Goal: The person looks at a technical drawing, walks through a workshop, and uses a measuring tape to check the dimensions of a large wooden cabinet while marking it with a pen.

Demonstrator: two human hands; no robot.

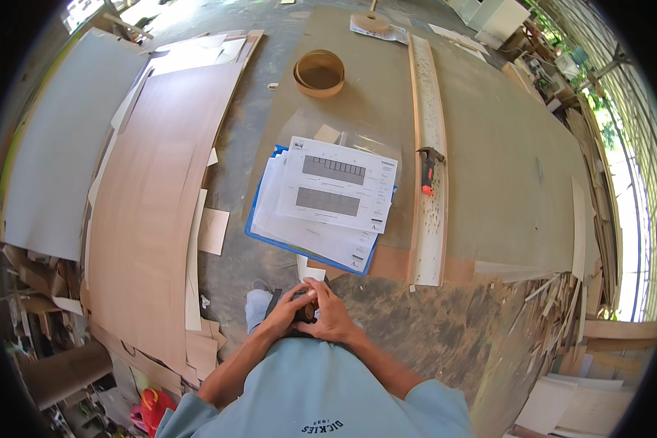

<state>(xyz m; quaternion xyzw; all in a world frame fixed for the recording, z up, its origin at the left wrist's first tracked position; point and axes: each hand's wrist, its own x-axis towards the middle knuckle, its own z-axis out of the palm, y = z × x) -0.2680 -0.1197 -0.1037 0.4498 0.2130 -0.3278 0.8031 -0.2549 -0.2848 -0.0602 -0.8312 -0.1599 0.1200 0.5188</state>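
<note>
Close to my waist, my left hand (285, 314) and my right hand (333, 315) meet with fingertips together. Their fingers curl around something small, dark and brownish that I cannot make out, since the hands mostly cover it. Just beyond them lies a stack of printed drawing sheets (330, 186) on a blue clipboard or folder (252, 228), at the near edge of a large olive-brown board (504, 182). To the right, a hammer (428, 174) with a black and red handle rests across a long narrow strip (429, 248) with a white, speckled face and wooden edges.
A coil of brown edge banding (320, 90) stands farther back on the board, with another roll (370, 22) at the far end. At left are stacked wood-faced panels (160, 168) and a white panel (69, 139). Offcuts (555, 306) litter the right side.
</note>
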